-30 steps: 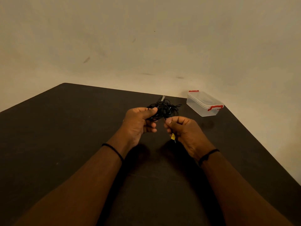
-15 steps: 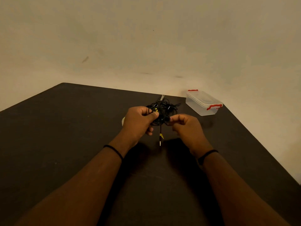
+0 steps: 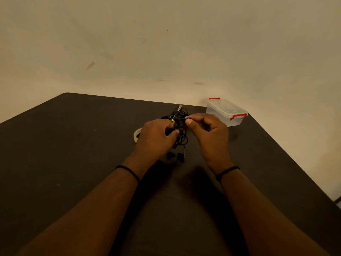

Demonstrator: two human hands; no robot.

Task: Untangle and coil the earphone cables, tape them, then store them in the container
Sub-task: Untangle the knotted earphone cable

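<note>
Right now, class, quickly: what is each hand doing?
Left hand: fingers curled, gripping the tangled earphone cables.
Right hand: thumb and forefinger pinching a strand of the same cables.

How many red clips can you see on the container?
2: one red clip at the far end of the container, one red clip at its near right end. Others may be hidden.

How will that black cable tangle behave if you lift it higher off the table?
The cable tangle is probably floppy: loops and earbud ends hang below both hands. Likely light, since the right hand only pinches a strand and the left hand grips the bunch. Loose ends may snag.
</note>
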